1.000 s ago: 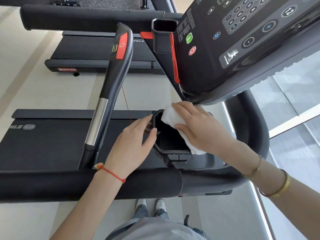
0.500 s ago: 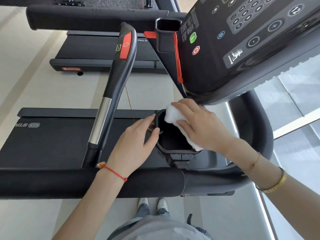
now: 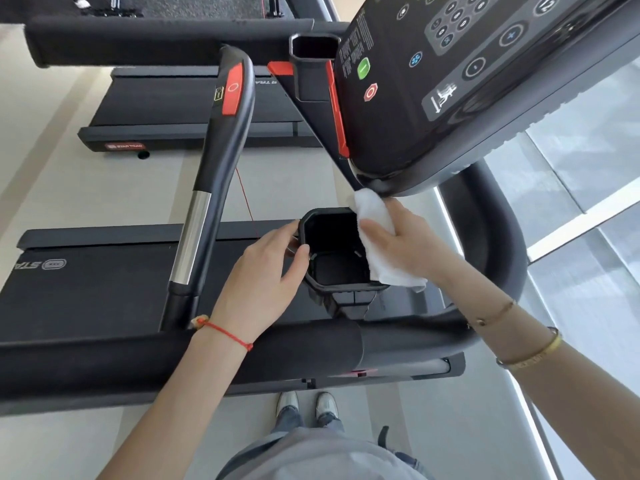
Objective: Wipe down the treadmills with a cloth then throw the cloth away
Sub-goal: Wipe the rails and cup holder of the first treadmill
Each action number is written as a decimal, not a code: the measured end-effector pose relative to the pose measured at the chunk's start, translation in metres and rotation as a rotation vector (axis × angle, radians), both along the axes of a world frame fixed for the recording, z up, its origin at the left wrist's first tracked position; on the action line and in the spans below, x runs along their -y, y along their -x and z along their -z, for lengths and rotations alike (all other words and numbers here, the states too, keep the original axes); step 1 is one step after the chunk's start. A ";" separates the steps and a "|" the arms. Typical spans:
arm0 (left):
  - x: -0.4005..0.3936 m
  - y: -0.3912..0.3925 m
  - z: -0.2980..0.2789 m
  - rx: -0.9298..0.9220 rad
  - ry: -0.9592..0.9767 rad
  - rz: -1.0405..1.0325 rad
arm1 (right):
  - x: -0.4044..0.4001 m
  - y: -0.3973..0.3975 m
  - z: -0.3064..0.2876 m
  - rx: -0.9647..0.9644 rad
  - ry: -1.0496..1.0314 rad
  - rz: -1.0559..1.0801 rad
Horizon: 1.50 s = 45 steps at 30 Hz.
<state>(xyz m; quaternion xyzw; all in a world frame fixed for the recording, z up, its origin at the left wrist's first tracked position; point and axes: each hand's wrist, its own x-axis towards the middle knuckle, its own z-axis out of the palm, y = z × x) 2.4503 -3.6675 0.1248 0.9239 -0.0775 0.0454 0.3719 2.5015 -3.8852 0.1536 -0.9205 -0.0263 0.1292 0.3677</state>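
Observation:
A black cup holder [image 3: 337, 271] juts out below the treadmill console [image 3: 460, 84]. My right hand [image 3: 407, 242] presses a white cloth [image 3: 375, 216] against the holder's right rim, thumb on the cloth's inner side. The cloth's top touches the console's lower edge. My left hand [image 3: 265, 275] holds the holder's left rim, fingers on its outer wall and thumb at the edge. The inside of the holder is dark.
A padded black front bar [image 3: 173, 355] crosses below my wrists. A black and silver side handle [image 3: 211, 188] with a red pad rises at left. The treadmill belt [image 3: 86, 285] lies beneath. A second treadmill [image 3: 180, 109] stands beyond. Floor-level glass runs at right.
My right hand has slid the cloth from over the holder's top opening out to its right rim and up toward the console. My left hand stays on the left rim.

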 end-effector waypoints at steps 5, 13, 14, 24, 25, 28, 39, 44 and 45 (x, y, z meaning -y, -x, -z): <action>0.001 -0.001 -0.001 -0.013 -0.016 0.006 | 0.014 0.032 0.012 0.029 0.113 0.059; -0.001 -0.003 -0.002 -0.034 -0.018 0.004 | 0.025 0.069 -0.009 0.286 -0.013 -0.057; -0.001 -0.003 -0.002 -0.031 -0.009 0.007 | 0.026 0.072 -0.014 0.327 -0.003 -0.139; -0.002 -0.002 0.001 -0.031 0.027 0.024 | -0.018 0.061 -0.016 0.324 0.357 -0.672; -0.001 -0.002 0.001 -0.034 0.029 0.022 | -0.019 0.060 -0.016 0.339 0.408 -0.673; -0.002 -0.002 0.001 -0.042 0.009 0.021 | -0.003 0.063 -0.021 0.355 0.499 -0.674; -0.001 -0.003 0.000 -0.045 0.022 0.015 | -0.022 0.057 -0.012 0.373 0.519 -0.668; -0.003 -0.002 0.000 -0.053 0.007 0.012 | 0.007 0.070 -0.023 0.333 0.451 -0.642; -0.002 -0.001 0.000 -0.052 0.008 0.009 | 0.007 0.069 -0.024 0.334 0.455 -0.642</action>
